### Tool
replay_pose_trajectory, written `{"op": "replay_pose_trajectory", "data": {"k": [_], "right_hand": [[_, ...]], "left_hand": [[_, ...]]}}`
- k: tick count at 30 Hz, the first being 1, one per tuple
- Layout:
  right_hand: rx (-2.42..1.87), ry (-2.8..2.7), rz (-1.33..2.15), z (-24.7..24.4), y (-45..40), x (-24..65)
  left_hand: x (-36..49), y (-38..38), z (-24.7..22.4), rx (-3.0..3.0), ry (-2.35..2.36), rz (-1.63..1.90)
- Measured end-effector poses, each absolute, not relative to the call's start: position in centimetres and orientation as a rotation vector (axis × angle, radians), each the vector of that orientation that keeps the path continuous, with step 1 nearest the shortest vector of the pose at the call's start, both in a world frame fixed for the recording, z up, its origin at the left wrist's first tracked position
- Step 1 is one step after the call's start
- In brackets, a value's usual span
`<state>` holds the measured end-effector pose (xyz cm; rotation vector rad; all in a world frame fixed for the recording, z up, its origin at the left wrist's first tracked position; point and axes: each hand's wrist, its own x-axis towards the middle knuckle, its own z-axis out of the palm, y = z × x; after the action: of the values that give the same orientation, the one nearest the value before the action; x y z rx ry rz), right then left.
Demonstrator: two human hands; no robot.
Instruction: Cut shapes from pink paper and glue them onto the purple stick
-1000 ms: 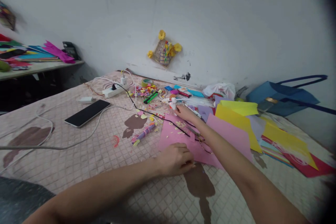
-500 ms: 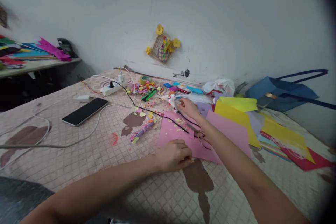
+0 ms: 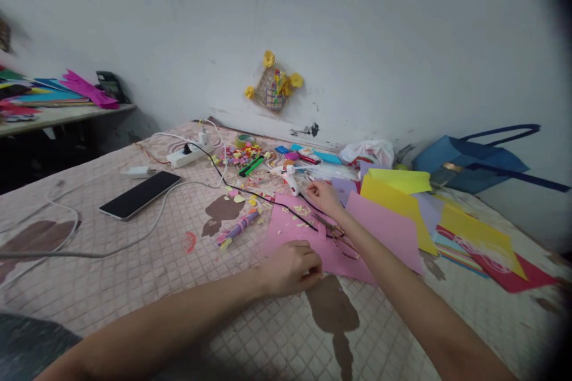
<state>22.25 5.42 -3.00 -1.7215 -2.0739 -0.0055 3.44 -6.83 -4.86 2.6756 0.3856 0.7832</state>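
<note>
My right hand [image 3: 324,197] hovers just right of a white glue gun [image 3: 290,181], apart from its handle, with loosely bent fingers and nothing visible in them. The glue gun stands near the top edge of a pink paper sheet [image 3: 286,232]. Below that hand a pair of scissors [image 3: 330,226] lies on the pink paper, partly behind my right forearm. My left hand [image 3: 292,268] rests at the sheet's lower left edge, its fingers curled in a pinch; whatever they hold is hidden. A bundle of rolled purple paper strips [image 3: 241,227] lies left of the sheet.
A phone [image 3: 140,195], a power strip [image 3: 190,155] and white cables spread across the left side. A green cutter [image 3: 251,166] and paper scraps [image 3: 241,153] lie behind. Yellow paper sheets [image 3: 393,205] and a blue bag [image 3: 465,161] occupy the right.
My right hand has come away from the glue gun's handle, moving slightly toward me and right. My left hand keeps its pinch in nearly the same place. The view has shifted a little.
</note>
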Motion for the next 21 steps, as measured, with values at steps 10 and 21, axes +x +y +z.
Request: {"op": "replay_pose_trajectory", "data": {"k": [10,21], "right_hand": [[-1.755,-2.126,0.007,-3.2,10.2,18.0],[-1.702,-2.072,0.008,-4.4,10.0,19.5]], "left_hand": [[3.0,-6.8,-4.4,2.693,0.410,0.813],[-0.6,-2.6,-1.4,2.620,0.972,0.804]]}}
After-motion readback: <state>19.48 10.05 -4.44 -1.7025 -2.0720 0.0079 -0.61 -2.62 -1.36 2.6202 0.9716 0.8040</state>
